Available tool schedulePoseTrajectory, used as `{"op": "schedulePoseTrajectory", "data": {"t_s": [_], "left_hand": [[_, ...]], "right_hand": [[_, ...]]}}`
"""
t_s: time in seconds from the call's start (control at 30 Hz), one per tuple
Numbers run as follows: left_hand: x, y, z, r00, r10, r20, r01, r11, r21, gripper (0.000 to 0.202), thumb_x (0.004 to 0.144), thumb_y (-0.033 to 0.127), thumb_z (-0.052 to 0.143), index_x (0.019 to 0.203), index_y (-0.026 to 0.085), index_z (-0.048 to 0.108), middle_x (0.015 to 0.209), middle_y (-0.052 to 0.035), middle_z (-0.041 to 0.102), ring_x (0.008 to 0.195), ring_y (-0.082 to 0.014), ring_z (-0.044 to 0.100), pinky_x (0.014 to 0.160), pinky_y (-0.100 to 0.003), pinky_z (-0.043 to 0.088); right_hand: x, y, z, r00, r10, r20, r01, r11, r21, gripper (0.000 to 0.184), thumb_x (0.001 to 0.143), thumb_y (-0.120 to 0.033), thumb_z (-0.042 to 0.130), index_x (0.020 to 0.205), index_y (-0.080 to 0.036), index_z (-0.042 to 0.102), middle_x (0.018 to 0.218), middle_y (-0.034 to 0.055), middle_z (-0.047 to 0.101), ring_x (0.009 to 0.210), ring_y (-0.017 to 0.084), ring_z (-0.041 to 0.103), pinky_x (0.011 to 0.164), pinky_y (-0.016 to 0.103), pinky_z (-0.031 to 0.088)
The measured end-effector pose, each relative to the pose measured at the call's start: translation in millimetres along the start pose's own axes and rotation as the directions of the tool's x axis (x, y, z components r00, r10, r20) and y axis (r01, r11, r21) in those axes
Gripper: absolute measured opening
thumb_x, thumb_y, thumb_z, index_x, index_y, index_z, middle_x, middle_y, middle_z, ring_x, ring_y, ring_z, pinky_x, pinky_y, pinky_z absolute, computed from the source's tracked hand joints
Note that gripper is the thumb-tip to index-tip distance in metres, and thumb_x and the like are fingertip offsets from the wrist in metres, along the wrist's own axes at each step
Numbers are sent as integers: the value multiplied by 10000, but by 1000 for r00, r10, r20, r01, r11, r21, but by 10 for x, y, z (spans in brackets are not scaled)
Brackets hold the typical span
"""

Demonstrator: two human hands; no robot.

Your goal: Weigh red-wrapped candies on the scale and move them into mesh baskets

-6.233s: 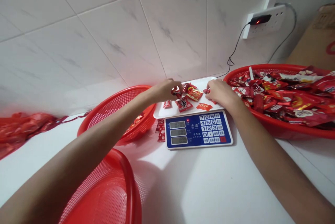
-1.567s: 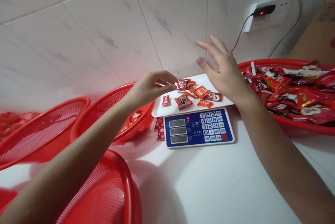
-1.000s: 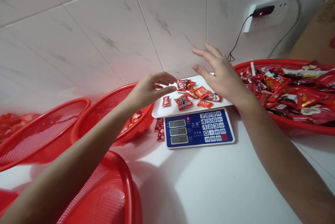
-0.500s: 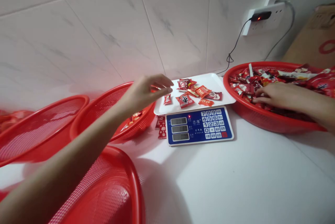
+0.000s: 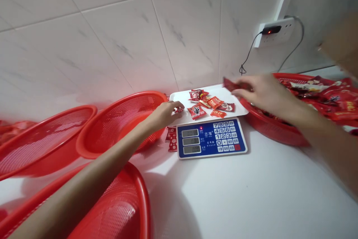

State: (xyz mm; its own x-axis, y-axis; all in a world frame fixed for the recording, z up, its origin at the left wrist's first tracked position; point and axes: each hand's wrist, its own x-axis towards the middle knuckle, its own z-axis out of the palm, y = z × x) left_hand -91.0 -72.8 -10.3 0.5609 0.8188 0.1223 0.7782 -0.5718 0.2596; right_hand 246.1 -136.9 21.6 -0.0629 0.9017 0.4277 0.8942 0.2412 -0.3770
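My left hand (image 5: pixel 165 114) is at the left end of the white weighing tray (image 5: pixel 237 107), its fingers closed around a small red wrapped candy (image 5: pixel 179 110) that they partly cover. My right hand (image 5: pixel 261 91), slightly blurred, hovers by the tray's right end. Between its thumb and fingers is a dark red candy packet (image 5: pixel 229 84). Several red and orange wrapped candies, among them a red packet with a black character (image 5: pixel 197 112), lie in the middle of the tray. Below it is the blue keypad panel of the scale (image 5: pixel 208 142), its displays too faint to read.
A red basket full of wrapped candies (image 5: pixel 332 95) stands to the right. Red mesh baskets (image 5: pixel 141 194) fill the left side, with another (image 5: pixel 89 144) beside the scale. Red packets (image 5: pixel 172 140) stick out at the scale's left. A wall socket (image 5: pixel 275 32) has a cable plugged in.
My right hand has come up out of the full basket toward the tray, now with a dark red packet. My left hand has lowered onto the small candy at the tray's left.
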Motion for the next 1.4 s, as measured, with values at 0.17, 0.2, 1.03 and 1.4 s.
{"op": "schedulePoseTrajectory", "data": {"t_s": [0.17,0.2,1.03,1.4], "left_hand": [[10,-7,82,999,-21,-24,20,998,-53,276,864,307,558,1075,196,697,1103,-147,743,935,-245,720,830,-392,587],[10,-3,92,999,-24,-22,23,998,-66,281,873,309,543,1079,192,695,1109,-148,742,941,-244,721,835,-394,588],[-96,237,-143,957,-59,-283,45,997,-56,338,956,101,431,1131,206,701,1174,-95,683,1033,-204,693,882,-336,572],[-109,226,-171,964,-69,-258,46,995,-92,261,952,169,505,1123,211,698,1172,-89,691,1029,-221,691,875,-361,585]], "right_hand": [[342,-458,526,995,-74,74,74,997,9,279,925,-308,651,1138,-181,780,1056,119,762,941,266,702,833,407,515],[395,-467,597,995,-85,53,84,996,15,291,927,-297,650,1162,-178,774,1122,128,752,981,269,700,859,413,518],[136,-410,139,959,100,-267,-44,978,206,366,861,-256,769,1224,-210,772,1038,84,770,742,162,627,840,350,547],[156,-295,233,969,-21,-245,72,978,198,360,875,-312,698,1230,-265,736,1103,69,744,838,219,668,836,425,560]]}}
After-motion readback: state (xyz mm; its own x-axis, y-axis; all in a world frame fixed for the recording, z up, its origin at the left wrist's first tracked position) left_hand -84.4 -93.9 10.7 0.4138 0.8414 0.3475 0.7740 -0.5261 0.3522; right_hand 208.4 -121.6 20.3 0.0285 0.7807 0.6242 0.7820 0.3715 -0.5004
